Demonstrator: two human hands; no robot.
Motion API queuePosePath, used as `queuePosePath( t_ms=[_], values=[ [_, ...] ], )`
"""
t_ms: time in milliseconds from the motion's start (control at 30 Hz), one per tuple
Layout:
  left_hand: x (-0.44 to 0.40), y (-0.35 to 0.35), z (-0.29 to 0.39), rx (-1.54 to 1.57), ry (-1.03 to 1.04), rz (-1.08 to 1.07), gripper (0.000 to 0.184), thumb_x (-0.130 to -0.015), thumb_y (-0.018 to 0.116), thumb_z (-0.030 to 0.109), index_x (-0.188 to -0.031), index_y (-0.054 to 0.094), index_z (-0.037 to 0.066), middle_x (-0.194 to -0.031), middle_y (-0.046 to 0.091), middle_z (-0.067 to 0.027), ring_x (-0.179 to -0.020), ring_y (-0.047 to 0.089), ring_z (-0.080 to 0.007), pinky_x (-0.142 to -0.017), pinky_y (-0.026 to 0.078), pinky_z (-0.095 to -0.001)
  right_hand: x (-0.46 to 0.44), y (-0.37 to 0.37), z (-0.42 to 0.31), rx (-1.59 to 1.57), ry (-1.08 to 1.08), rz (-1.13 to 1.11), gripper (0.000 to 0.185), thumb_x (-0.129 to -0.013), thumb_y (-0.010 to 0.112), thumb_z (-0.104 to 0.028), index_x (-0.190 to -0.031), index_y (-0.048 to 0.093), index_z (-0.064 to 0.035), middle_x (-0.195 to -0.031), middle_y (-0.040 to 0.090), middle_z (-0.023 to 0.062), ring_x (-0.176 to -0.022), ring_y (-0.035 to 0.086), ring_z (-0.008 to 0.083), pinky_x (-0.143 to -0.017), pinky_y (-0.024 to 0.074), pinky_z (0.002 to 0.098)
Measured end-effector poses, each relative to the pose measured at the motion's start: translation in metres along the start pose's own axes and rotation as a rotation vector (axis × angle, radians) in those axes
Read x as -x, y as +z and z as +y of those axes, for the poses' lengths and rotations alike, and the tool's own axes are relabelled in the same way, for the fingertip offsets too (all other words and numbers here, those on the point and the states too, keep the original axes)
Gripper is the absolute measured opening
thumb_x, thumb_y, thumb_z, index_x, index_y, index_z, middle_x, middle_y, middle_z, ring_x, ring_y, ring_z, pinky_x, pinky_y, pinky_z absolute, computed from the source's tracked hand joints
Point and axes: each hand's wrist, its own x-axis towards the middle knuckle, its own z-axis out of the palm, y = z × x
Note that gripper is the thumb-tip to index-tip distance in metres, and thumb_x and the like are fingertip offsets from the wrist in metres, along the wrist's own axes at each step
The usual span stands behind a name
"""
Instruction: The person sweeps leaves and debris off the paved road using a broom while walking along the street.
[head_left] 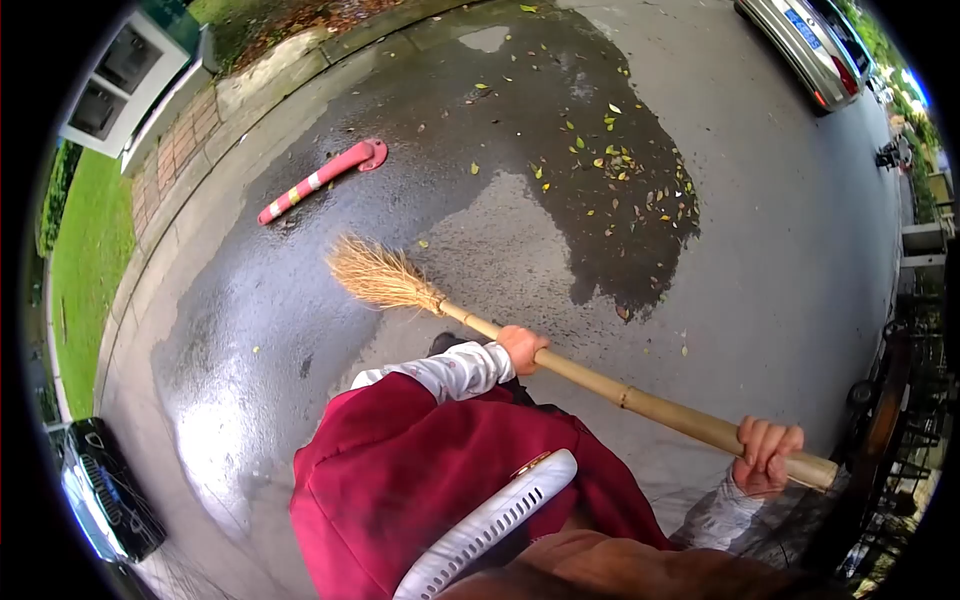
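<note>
the left hand point(522, 350) is closed around a broom point(585, 377) nearer the bristles point(385, 275), the right hand point(768, 455) near the handle end point(820, 470). the long axis is set from four to ten o'clock, bristles at ten; beyond them, a red post point(325, 176) is seen at eleven, fallen leaves point(618, 162) at two.

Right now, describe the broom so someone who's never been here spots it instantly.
Above partly wet pavement, find the dark red garment. Beside it, the left hand and right hand grip the bamboo-handled broom; its fanned straw-coloured bristles set it apart from the striped red post.
</note>
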Motion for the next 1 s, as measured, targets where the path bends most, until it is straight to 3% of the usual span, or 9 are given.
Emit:
queuePosePath(
  t_ms=[133,267,367,500,533,700,800,900,1000],
  values=[
    [-0.131,0.006,0.000,0.054,0.270,0.037,0.015,-0.058,0.067,0.015,-0.071,0.059,0.015,-0.066,0.059,-0.0064,-0.064,0.060,-0.0295,-0.056,0.047,-0.0420,0.004,0.011,-0.025,0.225,-0.144,0.115,0.028,-0.077,0.061,-0.019,-0.069,0.035,-0.0149,-0.052,0.040,-0.0046,-0.048,0.041,0.0097,-0.064,0.0333,0.0305],
    [-0.254,-0.023,-0.035,-0.090,0.390,0.056,0.019,-0.053,0.069,0.013,-0.069,0.058,0.014,-0.070,0.059,-0.0046,-0.078,0.060,-0.0266,-0.071,0.046,-0.0391,0.002,0.025,0.029,0.460,-0.278,0.185,0.030,-0.075,0.065,-0.022,-0.073,0.036,-0.0143,-0.058,0.039,-0.0013,-0.056,0.041,0.0144,-0.074,0.0349,0.0376],
    [-0.271,-0.087,0.005,-0.130,0.452,0.172,0.021,-0.050,0.070,0.014,-0.066,0.057,0.015,-0.068,0.058,-0.0015,-0.078,0.059,-0.0229,-0.074,0.043,-0.0354,-0.001,0.006,-0.002,0.483,-0.356,0.279,0.032,-0.077,0.065,-0.022,-0.074,0.034,-0.0143,-0.059,0.034,-0.0036,-0.060,0.036,0.0114,-0.082,0.0334,0.0376],
    [-0.220,-0.142,0.016,-0.192,0.321,0.323,0.022,-0.048,0.070,0.014,-0.064,0.056,0.016,-0.065,0.056,0.0004,-0.073,0.058,-0.0208,-0.068,0.041,-0.0343,-0.034,-0.044,0.000,0.052,-0.461,0.332,0.030,-0.075,0.059,-0.012,-0.067,0.030,-0.0151,-0.055,0.031,-0.0049,-0.058,0.034,0.0083,-0.078,0.0301,0.0307],
    [-0.200,-0.150,0.000,-0.222,0.273,0.372,0.022,-0.048,0.070,0.015,-0.064,0.055,0.017,-0.064,0.055,0.0010,-0.072,0.058,-0.0197,-0.068,0.041,-0.0340,-0.049,-0.051,0.011,-0.005,-0.493,0.382,0.030,-0.074,0.058,-0.011,-0.066,0.029,-0.0149,-0.054,0.031,-0.0050,-0.058,0.034,0.0083,-0.077,0.0298,0.0302],
    [-0.064,-0.201,-0.135,-0.401,-0.251,0.428,0.025,-0.046,0.071,0.019,-0.064,0.054,0.017,-0.063,0.054,0.0008,-0.067,0.057,-0.0209,-0.066,0.042,-0.0375,-0.185,0.015,0.147,-0.463,-0.040,-0.147,0.026,-0.077,0.056,-0.010,-0.067,0.032,-0.0156,-0.053,0.033,-0.0050,-0.055,0.035,0.0087,-0.070,0.0313,0.0313],
    [0.051,-0.229,-0.219,-0.459,-0.610,0.600,0.023,-0.049,0.070,0.019,-0.065,0.054,0.015,-0.065,0.053,-0.0021,-0.069,0.056,-0.0237,-0.065,0.041,-0.0372,-0.268,0.143,0.258,-0.434,0.256,-0.378,0.025,-0.076,0.058,-0.011,-0.069,0.034,-0.0144,-0.055,0.038,-0.0044,-0.056,0.039,0.0101,-0.073,0.0338,0.0329],
    [0.174,-0.227,-0.296,-0.467,-0.949,0.867,0.021,-0.051,0.070,0.018,-0.062,0.052,0.014,-0.067,0.055,-0.0057,-0.069,0.056,-0.0271,-0.067,0.043,-0.0406,-0.306,0.304,0.359,-0.464,0.455,-0.805,0.019,-0.074,0.058,-0.007,-0.072,0.040,-0.0116,-0.060,0.046,0.0018,-0.062,0.049,0.0184,-0.087,0.0375,0.0449],
    [0.255,-0.218,-0.342,-0.506,-1.427,1.120,0.017,-0.058,0.069,0.017,-0.068,0.058,0.010,-0.072,0.057,-0.0085,-0.074,0.056,-0.0321,-0.066,0.044,-0.0433,-0.314,0.454,0.433,-0.502,0.538,-1.317,0.020,-0.072,0.060,0.005,-0.075,0.046,-0.0087,-0.069,0.053,0.0030,-0.073,0.056,0.0211,-0.090,0.0388,0.0446]
  ],
)
